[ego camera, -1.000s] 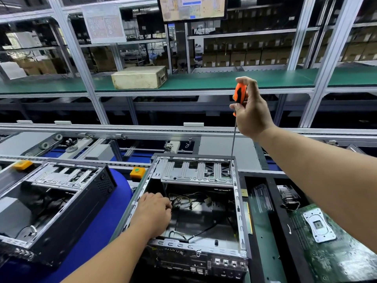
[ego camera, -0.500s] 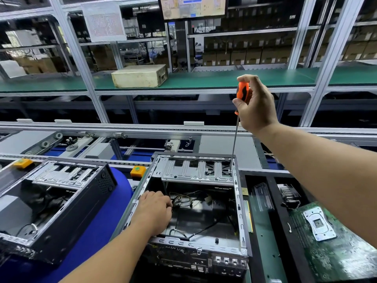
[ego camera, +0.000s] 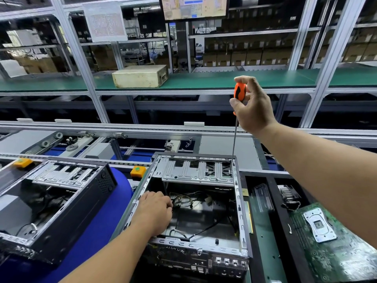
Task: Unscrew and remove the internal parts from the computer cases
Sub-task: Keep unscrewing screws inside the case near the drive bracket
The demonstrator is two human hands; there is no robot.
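Observation:
An open grey computer case lies in front of me, with loose cables inside and a metal drive cage across its far end. My right hand grips the orange handle of a long screwdriver. Its thin shaft runs straight down and the tip rests at the cage's far right corner. My left hand rests palm down on the case's left rim, with the fingers curled over the edge next to the cables.
A second open black case lies on a blue mat to the left. A green motherboard sits in black trays on the right. Conveyor rails, two orange buttons and a beige box on the green shelf lie beyond.
My right hand has shifted its fingers round the screwdriver handle, with the tip staying at the same corner. My left hand has stayed on the rim.

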